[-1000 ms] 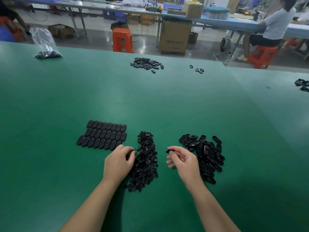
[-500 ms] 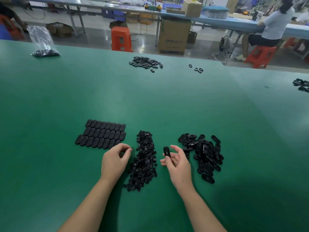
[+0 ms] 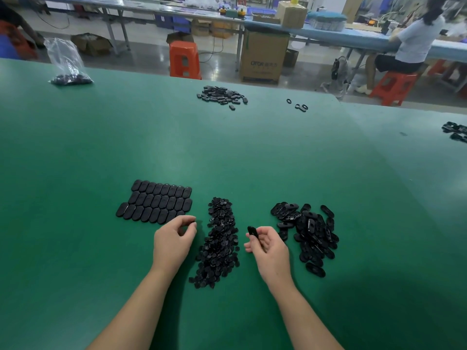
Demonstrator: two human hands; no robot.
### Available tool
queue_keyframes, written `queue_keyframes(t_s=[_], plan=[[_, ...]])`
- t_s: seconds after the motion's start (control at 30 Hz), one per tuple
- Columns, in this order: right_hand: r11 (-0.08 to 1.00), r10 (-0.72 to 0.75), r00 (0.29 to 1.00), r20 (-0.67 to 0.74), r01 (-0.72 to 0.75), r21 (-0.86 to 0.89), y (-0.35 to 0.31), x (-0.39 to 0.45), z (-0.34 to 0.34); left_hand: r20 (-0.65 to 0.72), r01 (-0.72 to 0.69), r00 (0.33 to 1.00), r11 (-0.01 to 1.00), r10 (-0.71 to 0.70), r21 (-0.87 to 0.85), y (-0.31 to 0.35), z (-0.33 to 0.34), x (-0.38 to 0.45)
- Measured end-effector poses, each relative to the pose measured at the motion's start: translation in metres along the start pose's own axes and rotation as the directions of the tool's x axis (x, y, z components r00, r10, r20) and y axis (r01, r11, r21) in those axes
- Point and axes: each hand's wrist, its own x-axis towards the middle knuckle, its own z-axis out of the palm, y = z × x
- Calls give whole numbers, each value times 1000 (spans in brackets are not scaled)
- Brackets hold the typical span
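Oval piece [image 3: 252, 231] turned upright, right hand [image 3: 269, 246] pinching

Glossy black plastic shell [image 3: 252, 231] — matt green tabletop [image 3: 227, 147].

The flat felt-like desk [image 3: 227, 152] is plain green; the oval plastic shells [image 3: 310, 236], small plastic discs [image 3: 219, 243] and tiled oval covers [image 3: 156, 202] are black.

Two hands [image 3: 174, 239] [image 3: 271, 247], one held piece [image 3: 252, 231], one bag [image 3: 66, 62]
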Motion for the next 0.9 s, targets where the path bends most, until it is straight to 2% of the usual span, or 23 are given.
queue_keyframes(t_s=[0.4, 0.57, 0.67, 0.8, 0.9], plan=[[999, -31, 1000, -1, 31, 6, -2, 0, -1, -2, 49, 999, 995, -49, -85, 5, 0, 1], [994, -71, 996, -61, 65, -82, 0, 3, -2, -7, 80, 997, 987, -81, -137, 15, 4, 2], [999, -17, 999, -49, 15, -38, 1, 3, -1, 24, 64, 998, 987, -62, -146, 31, 15, -4], [990, 34, 998, -47, -28, 135, 1, 3, 1, 138, 82, 989, 972, -52, -219, 58, 38, -20], [981, 26, 998, -48, -16, 195, 1, 5, 2, 225, 78, 974, 979, -35, -187, 73, 52, -28]])
